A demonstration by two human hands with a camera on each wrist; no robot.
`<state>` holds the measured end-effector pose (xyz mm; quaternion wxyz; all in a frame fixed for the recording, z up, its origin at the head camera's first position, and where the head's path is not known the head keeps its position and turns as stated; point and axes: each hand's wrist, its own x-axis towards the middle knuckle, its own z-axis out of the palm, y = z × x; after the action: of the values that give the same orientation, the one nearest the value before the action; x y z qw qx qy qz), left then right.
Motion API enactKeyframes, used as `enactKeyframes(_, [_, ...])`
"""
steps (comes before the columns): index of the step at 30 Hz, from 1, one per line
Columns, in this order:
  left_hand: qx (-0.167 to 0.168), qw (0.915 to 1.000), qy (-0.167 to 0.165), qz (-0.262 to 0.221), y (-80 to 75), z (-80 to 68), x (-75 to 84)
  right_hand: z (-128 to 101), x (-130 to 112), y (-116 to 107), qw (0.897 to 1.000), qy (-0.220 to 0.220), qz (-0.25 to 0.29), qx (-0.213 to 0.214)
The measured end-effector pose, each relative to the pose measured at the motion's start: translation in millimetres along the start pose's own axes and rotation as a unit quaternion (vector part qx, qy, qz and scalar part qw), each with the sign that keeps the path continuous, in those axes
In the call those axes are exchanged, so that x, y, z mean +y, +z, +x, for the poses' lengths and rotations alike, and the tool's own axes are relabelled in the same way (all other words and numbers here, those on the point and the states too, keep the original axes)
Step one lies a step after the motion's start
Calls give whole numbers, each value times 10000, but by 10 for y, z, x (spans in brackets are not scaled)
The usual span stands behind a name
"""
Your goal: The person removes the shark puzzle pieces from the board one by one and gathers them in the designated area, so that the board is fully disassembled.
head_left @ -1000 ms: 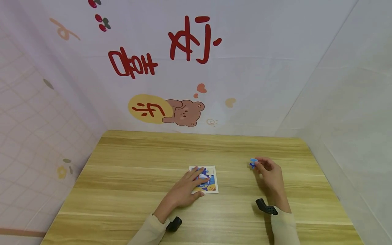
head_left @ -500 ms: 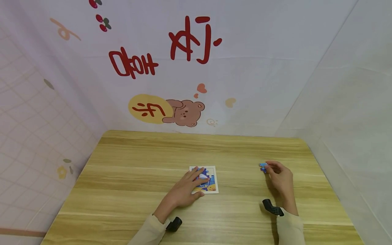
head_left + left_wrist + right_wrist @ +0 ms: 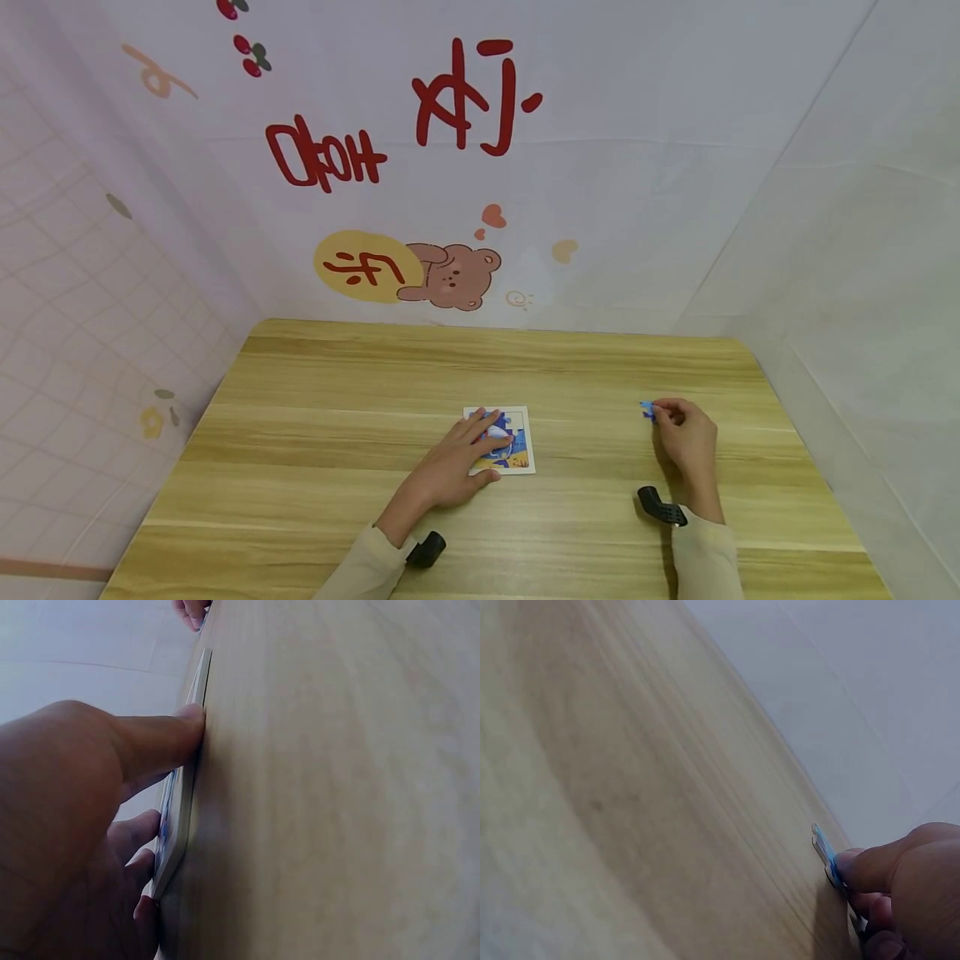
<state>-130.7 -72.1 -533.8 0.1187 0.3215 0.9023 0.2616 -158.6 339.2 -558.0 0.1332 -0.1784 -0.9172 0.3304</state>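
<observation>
Pinching a small blue puzzle piece (image 3: 647, 408) between thumb and fingertips (image 3: 855, 864), your right hand (image 3: 686, 435) rests on the worktop (image 3: 337, 500) toward its right edge, well apart from the puzzle board. Your left hand (image 3: 453, 462) lies with fingers (image 3: 161, 742) stretched flat across the puzzle board (image 3: 519, 450), pressing it down near the middle of the worktop, thumb at the board's near edge.
</observation>
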Motion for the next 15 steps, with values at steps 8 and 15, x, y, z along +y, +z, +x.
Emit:
enactKeyframes(8, [-32, 10000, -8, 31, 24, 6, -23, -22, -49, -36, 10000, -3, 77, -10])
enactKeyframes(15, [-28, 10000, 14, 49, 29, 12, -35, -20, -31, -37, 9998, 62, 174, 16])
